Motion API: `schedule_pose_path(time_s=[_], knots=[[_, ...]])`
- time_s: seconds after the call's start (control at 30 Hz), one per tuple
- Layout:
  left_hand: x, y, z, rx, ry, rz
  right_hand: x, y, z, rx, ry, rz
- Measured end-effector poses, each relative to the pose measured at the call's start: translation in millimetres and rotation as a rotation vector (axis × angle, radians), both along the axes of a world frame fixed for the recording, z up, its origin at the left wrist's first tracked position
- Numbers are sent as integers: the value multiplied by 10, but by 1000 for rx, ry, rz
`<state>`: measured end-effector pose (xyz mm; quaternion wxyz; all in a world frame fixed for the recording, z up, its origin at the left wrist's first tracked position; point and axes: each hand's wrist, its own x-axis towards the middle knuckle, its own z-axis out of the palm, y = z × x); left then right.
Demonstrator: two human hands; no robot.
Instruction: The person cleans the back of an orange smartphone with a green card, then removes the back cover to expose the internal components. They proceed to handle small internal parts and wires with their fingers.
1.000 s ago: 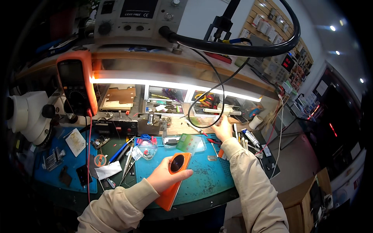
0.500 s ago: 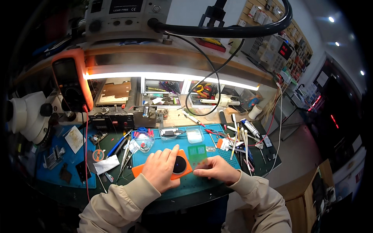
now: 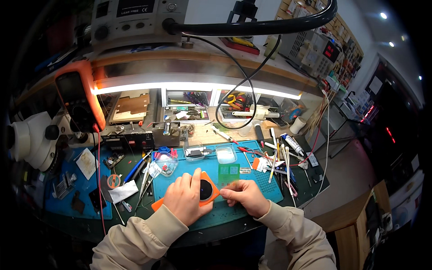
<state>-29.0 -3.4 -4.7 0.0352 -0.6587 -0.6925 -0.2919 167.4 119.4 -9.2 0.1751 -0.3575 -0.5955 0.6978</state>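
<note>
An orange phone (image 3: 213,182) with a large round black camera area lies back up at the front of the blue mat. My left hand (image 3: 185,193) spans it, fingers across the back and thumb at the near edge. Close to its right corner is my right hand (image 3: 245,196), with thumb and fingers pinched together; what they hold, if anything, is too small to make out. A translucent green sheet (image 3: 229,172) with paler squares is just beyond the right fingertips; whether they touch it is unclear.
Behind the phone stand small clear containers (image 3: 226,154) and a heart-shaped clear box (image 3: 166,164). Tweezers, pens and brushes (image 3: 288,168) crowd the right side. An orange multimeter (image 3: 81,96) and a white microscope (image 3: 33,135) stand left. A black cable (image 3: 252,28) arches overhead.
The left hand's fingers have drawn closer together over the phone. The right hand has shifted slightly left, to the phone's corner. The view has moved a little.
</note>
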Motion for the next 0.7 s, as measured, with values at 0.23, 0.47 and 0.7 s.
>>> schedule_pose_path(time_s=[0.23,0.47,0.7], knots=[[25,2,-7,38,61,-9,11,8,26,-66,32,8],[-90,25,54,-14,103,-157,42,213,157,-71,-50,243],[-94,28,52,23,84,-130,22,168,211,89,-169,203]])
